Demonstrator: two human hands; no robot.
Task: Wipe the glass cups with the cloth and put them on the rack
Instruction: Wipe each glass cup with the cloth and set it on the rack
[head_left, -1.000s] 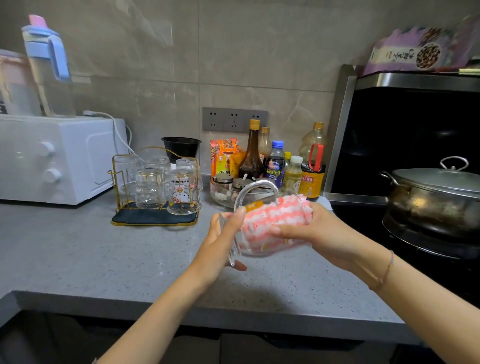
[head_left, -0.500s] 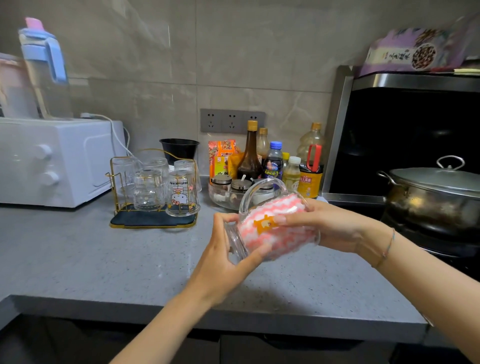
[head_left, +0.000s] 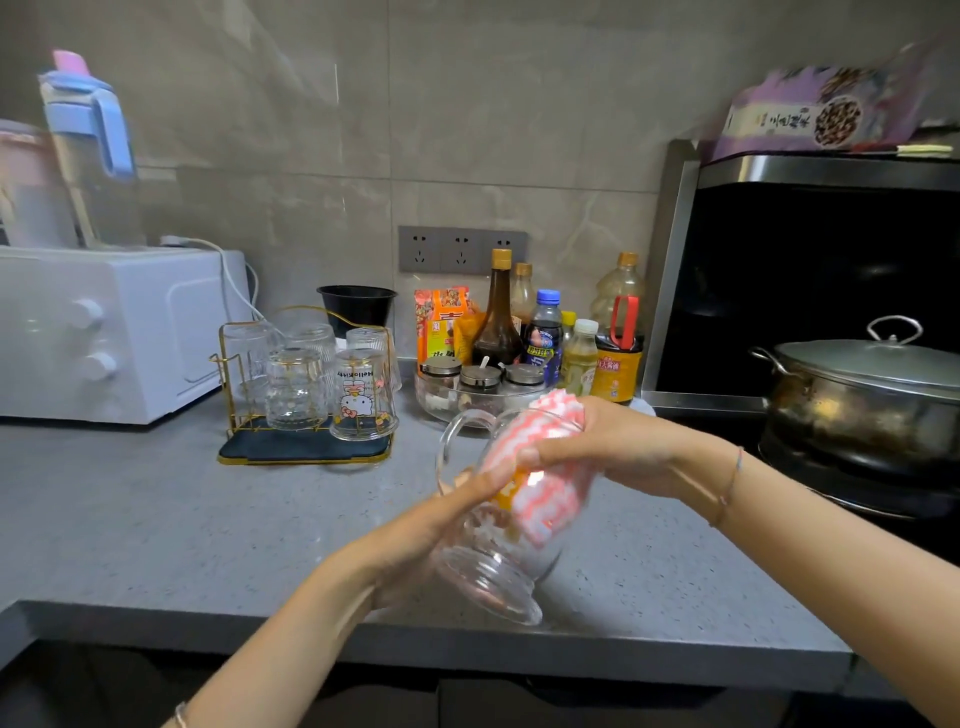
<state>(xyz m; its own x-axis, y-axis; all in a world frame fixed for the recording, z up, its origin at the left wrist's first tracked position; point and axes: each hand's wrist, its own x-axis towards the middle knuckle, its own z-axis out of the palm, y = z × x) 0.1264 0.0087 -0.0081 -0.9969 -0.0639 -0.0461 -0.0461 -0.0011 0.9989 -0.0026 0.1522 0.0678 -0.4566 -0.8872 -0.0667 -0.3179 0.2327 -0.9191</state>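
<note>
A clear glass cup with a handle (head_left: 488, 577) is held tilted above the counter, its thick base pointing toward me. My left hand (head_left: 415, 540) grips its side from the left. My right hand (head_left: 597, 447) presses a pink-and-white cloth (head_left: 545, 478) around the cup's upper part. At the back left, a gold wire rack (head_left: 306, 447) on a dark mat holds several upside-down glass cups (head_left: 361, 395), one with a cartoon cat print.
A white microwave (head_left: 104, 332) stands left of the rack. Sauce bottles (head_left: 498, 317) and a glass bowl of spice jars (head_left: 478, 389) line the wall. A lidded steel pot (head_left: 862, 395) sits on the stove at right. The grey counter's front edge (head_left: 415, 639) runs below my hands.
The cup has tipped from lying sideways to base-down toward me and sunk lower. My left hand shifted along its side while my right hand rubbed the cloth over the upper part.
</note>
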